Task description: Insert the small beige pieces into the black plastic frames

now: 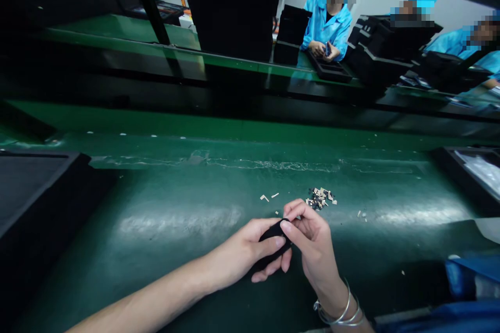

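Note:
A small black object (269, 237) is held between both hands above the green table (175, 197). My left hand (250, 250) wraps round it, with the thumb lying along its top. The thumb and fingers of my right hand (308, 231) pinch its upper right end; silver bangles circle that wrist. Just beyond my right hand lies a pile of small beige and black pieces (321, 197). Two light slivers (264, 197) rest to the left of the pile.
Black trays stand at the left (74, 161) and at the right (449, 166), the right one holding clear plastic. Blue fabric (476, 276) shows at the lower right. Behind a dark rail, people in blue work near stacked black trays (234, 5).

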Tool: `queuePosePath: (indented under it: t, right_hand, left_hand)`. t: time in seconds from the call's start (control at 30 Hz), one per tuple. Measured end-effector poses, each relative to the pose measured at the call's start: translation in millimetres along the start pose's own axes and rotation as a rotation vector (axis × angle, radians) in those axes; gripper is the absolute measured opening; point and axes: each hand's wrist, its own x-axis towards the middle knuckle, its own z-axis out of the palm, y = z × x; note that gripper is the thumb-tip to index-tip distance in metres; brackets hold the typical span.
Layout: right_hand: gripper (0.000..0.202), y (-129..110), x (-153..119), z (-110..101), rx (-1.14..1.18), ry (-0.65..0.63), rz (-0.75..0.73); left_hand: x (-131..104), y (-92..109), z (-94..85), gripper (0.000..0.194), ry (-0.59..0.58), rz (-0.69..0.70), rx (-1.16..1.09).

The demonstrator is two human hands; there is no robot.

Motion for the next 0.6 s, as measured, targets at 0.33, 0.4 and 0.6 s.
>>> queuePosePath:
  t: [0.33, 0.4, 0.6]
  right_hand:
    - [0.003, -3.5, 1.2, -3.7, -0.038, -0.054, -0.038]
    - [0.001, -3.5, 0.8, -2.8, -0.047, -0.035, -0.034]
    - [0.006, -1.3, 0.0, 0.9, -0.076, 0.025, -0.006]
  left_hand:
    - [-1.9, 4.2, -0.6, 0.018, -0.014, -0.07, -0.169]
    - [-1.7, 4.5, 0.1, 0.02, -0.01, -0.074, -0.168]
    - [-0.9, 3.3, 1.4, 0.016, 0.002, -0.068, -0.149]
